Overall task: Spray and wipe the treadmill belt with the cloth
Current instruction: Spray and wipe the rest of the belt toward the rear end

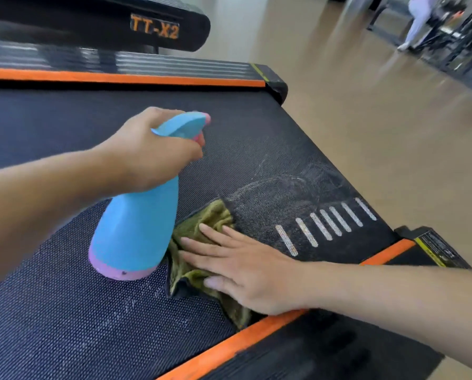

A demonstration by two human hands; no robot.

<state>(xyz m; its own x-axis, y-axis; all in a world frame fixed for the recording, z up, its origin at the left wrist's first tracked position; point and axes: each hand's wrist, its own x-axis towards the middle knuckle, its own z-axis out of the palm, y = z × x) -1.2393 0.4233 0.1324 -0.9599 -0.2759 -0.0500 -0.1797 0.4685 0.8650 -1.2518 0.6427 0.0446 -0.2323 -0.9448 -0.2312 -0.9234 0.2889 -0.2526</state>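
The black textured treadmill belt (64, 319) fills the lower left, with white stripes near its rear end. My left hand (152, 149) grips the neck of a blue spray bottle (136, 229) with a purple base and pink nozzle, held above the belt and pointing right. An olive green cloth (202, 223) lies crumpled on the belt beside the bottle. My right hand (245, 267) lies flat on the cloth, fingers spread, pressing it down. A duller wiped patch shows on the belt beyond the cloth.
Orange strips (229, 346) edge the belt, with black side rails (325, 355) outside them. A second machine marked TT-X2 (155, 30) stands at the top left. Tan floor (366, 119) spreads to the right. A person (418, 20) and gym equipment are far off at the top right.
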